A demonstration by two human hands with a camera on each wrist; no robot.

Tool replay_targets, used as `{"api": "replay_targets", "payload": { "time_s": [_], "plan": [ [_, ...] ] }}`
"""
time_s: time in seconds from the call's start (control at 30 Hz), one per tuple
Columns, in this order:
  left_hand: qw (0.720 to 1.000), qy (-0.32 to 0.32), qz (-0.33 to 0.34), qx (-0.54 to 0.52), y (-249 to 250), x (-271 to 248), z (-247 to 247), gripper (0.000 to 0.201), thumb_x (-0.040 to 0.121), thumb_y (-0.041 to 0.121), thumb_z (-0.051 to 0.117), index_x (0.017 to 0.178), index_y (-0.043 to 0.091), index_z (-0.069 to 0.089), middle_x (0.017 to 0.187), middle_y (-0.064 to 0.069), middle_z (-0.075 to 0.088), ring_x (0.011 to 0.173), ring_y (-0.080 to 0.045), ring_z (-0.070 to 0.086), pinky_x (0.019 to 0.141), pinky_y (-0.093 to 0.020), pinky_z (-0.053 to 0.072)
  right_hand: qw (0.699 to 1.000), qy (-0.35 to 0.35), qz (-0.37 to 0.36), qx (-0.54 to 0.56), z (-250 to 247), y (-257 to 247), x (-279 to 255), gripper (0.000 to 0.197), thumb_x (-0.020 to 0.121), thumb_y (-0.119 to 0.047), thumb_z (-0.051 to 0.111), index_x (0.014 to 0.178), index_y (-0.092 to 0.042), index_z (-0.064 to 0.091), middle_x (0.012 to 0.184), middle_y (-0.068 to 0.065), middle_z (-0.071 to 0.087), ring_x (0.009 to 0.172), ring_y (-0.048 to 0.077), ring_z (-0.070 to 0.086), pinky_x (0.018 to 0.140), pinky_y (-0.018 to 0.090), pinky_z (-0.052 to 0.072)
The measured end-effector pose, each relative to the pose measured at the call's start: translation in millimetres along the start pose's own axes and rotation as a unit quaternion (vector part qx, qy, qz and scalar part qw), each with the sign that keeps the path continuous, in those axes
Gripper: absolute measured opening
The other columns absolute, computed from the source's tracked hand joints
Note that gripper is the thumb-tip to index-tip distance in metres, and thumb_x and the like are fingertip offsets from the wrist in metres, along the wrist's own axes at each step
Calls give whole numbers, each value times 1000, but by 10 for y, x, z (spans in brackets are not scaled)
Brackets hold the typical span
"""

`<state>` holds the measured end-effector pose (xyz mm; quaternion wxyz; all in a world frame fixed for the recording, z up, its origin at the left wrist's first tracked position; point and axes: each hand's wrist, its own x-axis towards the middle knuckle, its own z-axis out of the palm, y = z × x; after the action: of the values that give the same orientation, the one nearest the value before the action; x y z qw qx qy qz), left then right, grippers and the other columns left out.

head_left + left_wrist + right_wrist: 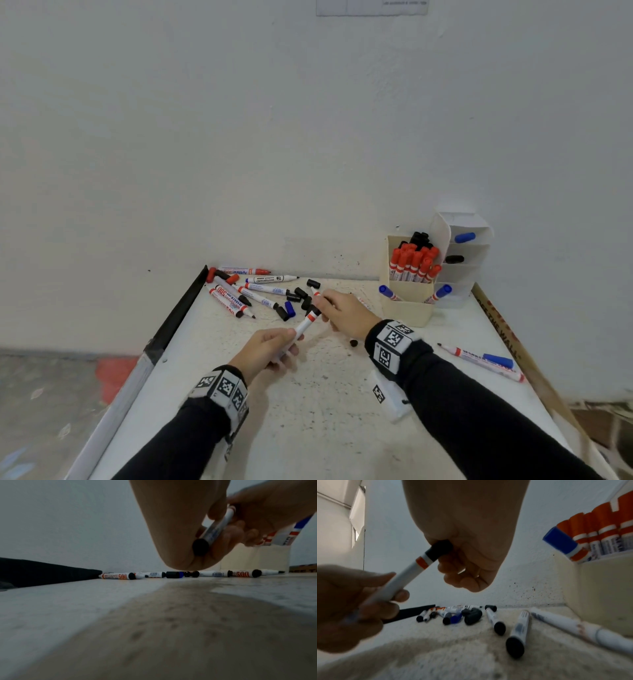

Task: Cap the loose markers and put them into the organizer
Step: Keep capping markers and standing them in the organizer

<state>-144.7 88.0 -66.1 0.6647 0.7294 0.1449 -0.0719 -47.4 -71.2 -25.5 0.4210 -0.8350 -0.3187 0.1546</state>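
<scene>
My left hand [270, 349] grips the barrel of a white marker [303, 327] with an orange band, raised over the middle of the table. My right hand [337, 313] pinches the black cap [439, 551] seated on that marker's tip. Several loose markers [239, 291] and loose black and blue caps [294, 301] lie at the far left of the table. The cream organizer [407, 301] stands at the far right, packed with red-capped markers [412, 262]. In the left wrist view the marker [217, 526] runs through my curled fingers.
A white tiered holder [462, 260] with a blue and a black cap stands behind the organizer. One marker [479, 361] with a blue cap beside it lies at the right edge. Two markers [518, 630] lie near the organizer's base. A black strip [178, 315] lines the table's left edge.
</scene>
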Motion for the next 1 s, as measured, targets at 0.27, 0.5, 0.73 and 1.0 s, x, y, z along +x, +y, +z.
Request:
{"api": "replay_targets", "payload": {
  "time_s": [0.27, 0.5, 0.73, 1.0],
  "plan": [
    [962, -28, 64, 265, 97, 384, 559, 44, 98, 31, 40, 140, 21, 36, 130, 8, 39, 126, -16, 40, 107, -31, 32, 956, 283, -43, 62, -1185, -262, 64, 17, 95, -15, 47, 110, -10, 54, 98, 7, 61, 76, 12, 62, 66, 13, 52],
    [831, -54, 90, 546, 147, 543, 1000, 43, 94, 30, 34, 137, 27, 39, 153, 1, 19, 133, -29, 27, 108, -45, 30, 929, 361, 33, -80, -1793, -16, 189, 25, 96, -9, 41, 116, 0, 54, 113, 18, 60, 106, 31, 58, 94, 36, 46],
    [846, 36, 82, 526, 251, 592, 979, 29, 88, 35, 53, 112, 19, 60, 120, 2, 52, 107, -16, 52, 92, -30, 46, 930, 344, 20, -130, -1741, 48, 324, 27, 97, -8, 38, 118, -2, 53, 113, 17, 57, 103, 29, 56, 89, 30, 42],
    [894, 67, 2, 443, 252, 649, 900, 32, 88, 14, 56, 119, 16, 48, 120, -6, 51, 106, -20, 56, 92, -28, 48, 934, 303, 40, -185, -1662, 54, 412, 29, 97, -10, 35, 122, -11, 49, 107, 10, 61, 89, 23, 61, 74, 25, 47]
  ]
}}
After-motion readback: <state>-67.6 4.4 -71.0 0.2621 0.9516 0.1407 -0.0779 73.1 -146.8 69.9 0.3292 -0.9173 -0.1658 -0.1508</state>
